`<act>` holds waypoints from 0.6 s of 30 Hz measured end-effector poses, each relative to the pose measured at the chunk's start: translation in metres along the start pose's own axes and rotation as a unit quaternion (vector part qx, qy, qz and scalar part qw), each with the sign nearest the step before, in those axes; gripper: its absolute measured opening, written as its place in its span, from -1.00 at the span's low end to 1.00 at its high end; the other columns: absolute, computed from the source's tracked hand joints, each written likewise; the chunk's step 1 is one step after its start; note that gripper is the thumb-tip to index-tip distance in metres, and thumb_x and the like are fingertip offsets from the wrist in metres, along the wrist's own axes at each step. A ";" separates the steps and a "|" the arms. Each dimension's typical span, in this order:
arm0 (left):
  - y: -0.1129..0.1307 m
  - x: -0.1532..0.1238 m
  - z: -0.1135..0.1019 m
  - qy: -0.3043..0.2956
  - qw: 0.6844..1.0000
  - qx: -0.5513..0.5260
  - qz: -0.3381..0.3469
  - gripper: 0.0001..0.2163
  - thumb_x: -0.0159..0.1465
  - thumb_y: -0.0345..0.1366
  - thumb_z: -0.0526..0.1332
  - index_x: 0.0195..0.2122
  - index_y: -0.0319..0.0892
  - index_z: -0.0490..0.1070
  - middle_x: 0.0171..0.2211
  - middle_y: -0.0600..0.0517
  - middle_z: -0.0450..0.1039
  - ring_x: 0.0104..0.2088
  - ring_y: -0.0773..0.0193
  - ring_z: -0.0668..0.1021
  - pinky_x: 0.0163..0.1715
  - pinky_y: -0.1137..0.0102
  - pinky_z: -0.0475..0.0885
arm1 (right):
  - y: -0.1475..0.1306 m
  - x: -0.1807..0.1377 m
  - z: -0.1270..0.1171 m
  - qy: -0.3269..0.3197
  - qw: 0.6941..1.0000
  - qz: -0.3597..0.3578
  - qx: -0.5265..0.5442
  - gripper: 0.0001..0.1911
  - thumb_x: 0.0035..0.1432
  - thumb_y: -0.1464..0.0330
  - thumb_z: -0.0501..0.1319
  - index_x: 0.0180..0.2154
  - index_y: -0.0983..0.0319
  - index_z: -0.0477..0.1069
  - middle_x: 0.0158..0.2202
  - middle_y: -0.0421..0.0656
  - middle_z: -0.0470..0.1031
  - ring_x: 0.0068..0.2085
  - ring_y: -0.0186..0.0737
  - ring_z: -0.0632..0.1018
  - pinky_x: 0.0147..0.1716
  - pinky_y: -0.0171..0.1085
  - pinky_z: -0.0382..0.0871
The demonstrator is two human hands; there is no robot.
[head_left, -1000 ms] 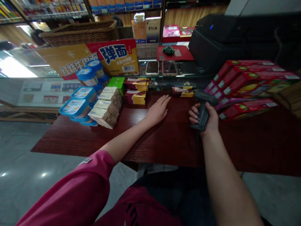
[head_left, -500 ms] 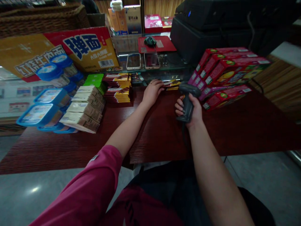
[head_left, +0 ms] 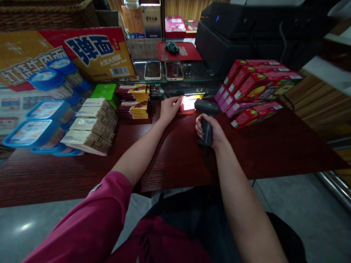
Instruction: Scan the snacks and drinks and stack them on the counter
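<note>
Packet (head_left: 188,103), lit just above the frame's centre, runs lengthwise left to right, its left end pinched by the nearer left hand (head_left: 169,109), while the right hand (head_left: 214,129), lower right of it, grips a scanner (head_left: 207,106).

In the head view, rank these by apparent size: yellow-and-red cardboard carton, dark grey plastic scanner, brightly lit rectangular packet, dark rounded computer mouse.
1. yellow-and-red cardboard carton
2. dark grey plastic scanner
3. brightly lit rectangular packet
4. dark rounded computer mouse
The scanner shows only partly, gripped in the right hand.
</note>
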State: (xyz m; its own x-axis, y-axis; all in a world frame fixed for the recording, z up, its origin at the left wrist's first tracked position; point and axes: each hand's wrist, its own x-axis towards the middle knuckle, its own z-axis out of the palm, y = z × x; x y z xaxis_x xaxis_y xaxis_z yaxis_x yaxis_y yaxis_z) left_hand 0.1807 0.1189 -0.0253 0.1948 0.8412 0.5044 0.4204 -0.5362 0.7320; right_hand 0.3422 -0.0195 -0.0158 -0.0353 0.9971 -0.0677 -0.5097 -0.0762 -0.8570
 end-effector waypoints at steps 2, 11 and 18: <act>-0.001 0.001 0.000 0.004 1.000 -0.007 -0.008 -0.77 0.43 -0.22 0.24 -0.14 -0.17 0.69 -0.14 -0.01 0.71 -0.18 0.19 0.70 -0.17 0.43 0.50 | 0.001 0.000 0.000 -0.002 1.000 0.000 -0.006 -0.61 -0.02 0.10 0.49 -0.35 0.21 0.43 -0.54 -0.31 0.31 -0.61 -0.45 0.27 -0.77 -0.45 0.11; 0.014 -0.016 -0.015 0.068 0.993 0.044 0.080 -0.71 0.52 -0.19 0.08 0.00 -0.13 0.60 0.00 -0.02 0.66 0.05 0.24 0.64 0.12 0.39 0.48 | -0.009 -0.002 0.000 -0.006 1.000 0.020 0.017 -0.62 0.02 0.09 0.46 -0.34 0.18 0.38 -0.53 -0.30 0.30 -0.62 -0.41 0.27 -0.76 -0.44 0.10; 0.023 -0.058 -0.115 0.125 0.967 0.125 0.186 -0.66 0.55 -0.14 -0.02 0.09 -0.08 0.51 0.08 -0.05 0.58 0.16 0.22 0.55 0.27 0.25 0.39 | -0.009 -0.003 0.000 -0.006 1.000 0.017 0.024 -0.65 -0.01 0.12 0.46 -0.36 0.20 0.43 -0.52 -0.26 0.29 -0.59 -0.40 0.27 -0.75 -0.42 0.11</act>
State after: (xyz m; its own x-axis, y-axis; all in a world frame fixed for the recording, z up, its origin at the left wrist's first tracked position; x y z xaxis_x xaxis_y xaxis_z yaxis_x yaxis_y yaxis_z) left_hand 0.0772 0.0498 0.0149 0.1665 0.5340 0.8289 0.5699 -0.7381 0.3611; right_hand 0.3468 -0.0221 -0.0077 -0.0631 0.9939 -0.0902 -0.5485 -0.1101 -0.8289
